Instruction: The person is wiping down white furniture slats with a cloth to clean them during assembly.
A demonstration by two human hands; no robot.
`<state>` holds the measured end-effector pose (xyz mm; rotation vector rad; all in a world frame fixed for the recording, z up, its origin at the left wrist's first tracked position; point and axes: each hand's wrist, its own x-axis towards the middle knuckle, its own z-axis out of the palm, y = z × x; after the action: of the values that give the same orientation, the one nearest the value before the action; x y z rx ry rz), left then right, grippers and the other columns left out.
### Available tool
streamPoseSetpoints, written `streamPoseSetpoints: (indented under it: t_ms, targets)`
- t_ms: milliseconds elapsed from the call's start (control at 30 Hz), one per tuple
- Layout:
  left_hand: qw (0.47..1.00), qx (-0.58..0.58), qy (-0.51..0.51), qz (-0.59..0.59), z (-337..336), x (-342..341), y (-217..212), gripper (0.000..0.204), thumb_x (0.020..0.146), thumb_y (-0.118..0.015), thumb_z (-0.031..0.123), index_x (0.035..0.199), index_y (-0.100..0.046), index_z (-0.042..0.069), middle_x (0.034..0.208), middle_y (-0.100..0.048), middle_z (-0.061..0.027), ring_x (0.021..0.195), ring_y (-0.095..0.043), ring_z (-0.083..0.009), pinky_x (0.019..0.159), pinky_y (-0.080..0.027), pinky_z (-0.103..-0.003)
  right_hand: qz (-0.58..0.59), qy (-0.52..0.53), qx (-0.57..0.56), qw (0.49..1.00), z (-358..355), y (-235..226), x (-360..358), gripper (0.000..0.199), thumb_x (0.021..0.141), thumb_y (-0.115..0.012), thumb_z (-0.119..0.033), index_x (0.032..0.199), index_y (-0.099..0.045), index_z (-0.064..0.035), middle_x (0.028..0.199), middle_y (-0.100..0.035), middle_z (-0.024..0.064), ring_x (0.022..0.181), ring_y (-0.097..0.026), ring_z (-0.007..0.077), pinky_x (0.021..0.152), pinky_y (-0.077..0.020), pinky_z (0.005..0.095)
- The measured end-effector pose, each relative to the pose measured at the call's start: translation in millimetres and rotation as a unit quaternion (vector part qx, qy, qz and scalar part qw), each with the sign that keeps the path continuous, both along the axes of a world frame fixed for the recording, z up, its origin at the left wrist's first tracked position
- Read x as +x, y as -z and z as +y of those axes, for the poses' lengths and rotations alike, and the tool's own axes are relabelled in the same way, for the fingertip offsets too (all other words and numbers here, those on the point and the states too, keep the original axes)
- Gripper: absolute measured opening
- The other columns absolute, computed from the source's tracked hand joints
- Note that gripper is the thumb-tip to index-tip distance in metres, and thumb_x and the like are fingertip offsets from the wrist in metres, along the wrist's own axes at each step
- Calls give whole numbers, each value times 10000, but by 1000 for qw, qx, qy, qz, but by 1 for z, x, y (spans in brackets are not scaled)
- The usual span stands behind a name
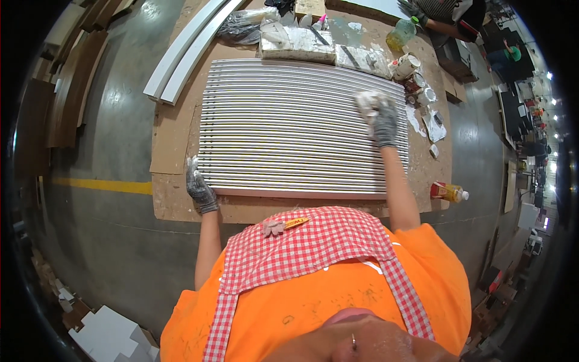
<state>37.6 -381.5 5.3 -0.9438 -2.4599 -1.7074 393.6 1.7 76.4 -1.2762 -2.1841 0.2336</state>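
A wide panel with white ridges and dark grooves [289, 133] lies flat on the cardboard-covered table. My right hand [385, 123], in a grey glove, is closed on a white-smeared cloth [367, 104] and presses it on the panel's right part; hand and cloth are slightly blurred. At the panel's near left corner rests my left hand [201, 188], also gloved in grey with white smears on its fingertips. Its fingers lie stretched along the panel's left edge.
White-crusted blocks [297, 45] stand behind the panel, with small cans [407, 65] to their right. Two white boards [187, 51] lie at the far left. Bottles stand at the far right [401, 34] and near right [449, 192]. Another person's gloved hand [413, 11] shows at the back.
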Motion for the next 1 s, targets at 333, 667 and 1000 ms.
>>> streamPoseSetpoints:
  t_ms: [333,667,1000]
  targets:
    - [1000,13,-17,21,-7,-2,7,405,992,-398,276,1109,-618,-43,1194,-614,-160,1216,-496,-311,1036,-347,-408,-175,123,-4,977,66,69,110,478,878,-549,-256,1312,-484,-67,1373,-430,188,1307,-308,375,1111,-219,421]
    - [999,37,-8,23,-1,-4,10,354,984,-402,208,1114,-620,-39,1197,-612,-162,1218,-501,-303,1037,-354,-391,114,122,-114,979,70,38,161,389,816,-550,-65,1198,-567,8,1168,-602,193,1105,-555,287,980,-392,343]
    - [999,24,3,30,2,-4,11,365,983,-395,222,1107,-624,-34,1176,-623,-165,1205,-510,-317,1031,-360,-404,46,331,76,939,-75,28,226,380,810,-514,-68,1174,-596,2,1309,-492,206,1216,-465,329,1034,-348,360]
